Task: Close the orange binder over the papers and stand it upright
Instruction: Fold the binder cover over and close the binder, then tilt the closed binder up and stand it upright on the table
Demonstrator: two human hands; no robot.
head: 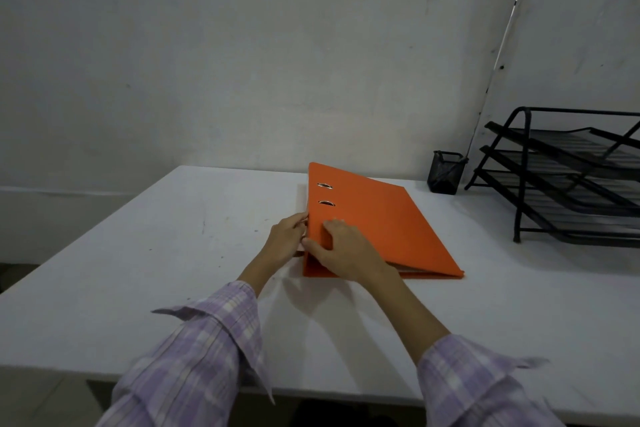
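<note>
The orange binder (pixel 381 218) lies flat on the white table (pixel 173 253), its cover folded down over the papers, with two metal slots near the spine edge. A thin strip of white paper (pixel 412 270) shows under the cover at the near edge. My left hand (pixel 285 239) holds the binder's spine side at the near left corner, fingers curled around the edge. My right hand (pixel 341 250) rests on top of the cover at the same corner, thumb hooked over the spine edge.
A black mesh pen cup (pixel 445 173) stands at the back of the table, right of the binder. A black three-tier wire letter tray (pixel 568 177) fills the back right. A pale wall runs behind the table.
</note>
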